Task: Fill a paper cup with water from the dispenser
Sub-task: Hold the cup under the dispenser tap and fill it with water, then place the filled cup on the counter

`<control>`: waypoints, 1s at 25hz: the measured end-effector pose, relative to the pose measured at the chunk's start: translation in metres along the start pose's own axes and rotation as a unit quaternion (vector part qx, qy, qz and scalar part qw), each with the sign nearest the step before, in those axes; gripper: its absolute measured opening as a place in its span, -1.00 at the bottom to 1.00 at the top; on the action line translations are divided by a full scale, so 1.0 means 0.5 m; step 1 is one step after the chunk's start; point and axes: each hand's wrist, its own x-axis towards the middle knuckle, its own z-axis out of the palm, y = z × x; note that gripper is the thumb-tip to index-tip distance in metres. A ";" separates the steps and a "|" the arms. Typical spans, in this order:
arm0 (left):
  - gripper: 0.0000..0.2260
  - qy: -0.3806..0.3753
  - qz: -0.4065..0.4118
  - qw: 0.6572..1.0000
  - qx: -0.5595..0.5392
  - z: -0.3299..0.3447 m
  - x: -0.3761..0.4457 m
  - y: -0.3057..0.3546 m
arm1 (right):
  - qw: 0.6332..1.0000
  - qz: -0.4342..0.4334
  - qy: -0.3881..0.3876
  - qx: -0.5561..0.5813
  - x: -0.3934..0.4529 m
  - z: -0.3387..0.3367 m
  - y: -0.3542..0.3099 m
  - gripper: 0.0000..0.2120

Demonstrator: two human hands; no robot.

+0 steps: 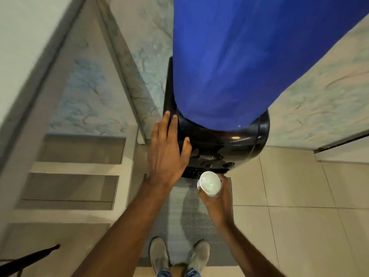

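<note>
A black water dispenser (229, 144) stands against the wall, with a tall blue-covered bottle (239, 56) on top. My left hand (167, 148) lies flat and open on the dispenser's top left shoulder. A white paper cup (210, 183) is held upright in my right hand (218, 198), just in front of and below the dispenser's taps (217, 164). The cup's inside looks pale; whether it holds water is unclear.
A grey mat (195, 216) lies on the tiled floor under my grey shoes (159, 254). Steps (79, 168) lead off at the left, and a dark rail (28, 256) crosses the lower left corner. Patterned walls flank the dispenser.
</note>
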 end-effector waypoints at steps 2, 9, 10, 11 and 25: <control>-0.39 -0.008 -0.017 1.000 -0.003 -0.030 -0.023 0.018 | 1.000 -0.014 0.011 0.010 -0.022 -0.023 -0.057 -0.33; -0.43 0.059 -0.036 0.998 -0.005 -0.202 -0.070 0.090 | 0.993 -0.115 0.002 0.012 -0.054 -0.116 -0.282 -0.39; -0.43 0.075 -0.040 0.996 0.000 -0.237 -0.077 0.102 | 0.992 -0.125 -0.003 0.009 -0.058 -0.129 -0.319 -0.37; -0.44 0.089 -0.038 0.995 0.007 -0.265 -0.082 0.111 | 0.991 -0.130 -0.008 0.010 -0.061 -0.138 -0.352 -0.34; -0.39 0.204 -0.091 0.966 0.129 -0.649 -0.111 0.010 | 0.946 -0.288 -0.145 0.027 -0.081 0.015 -0.826 -0.37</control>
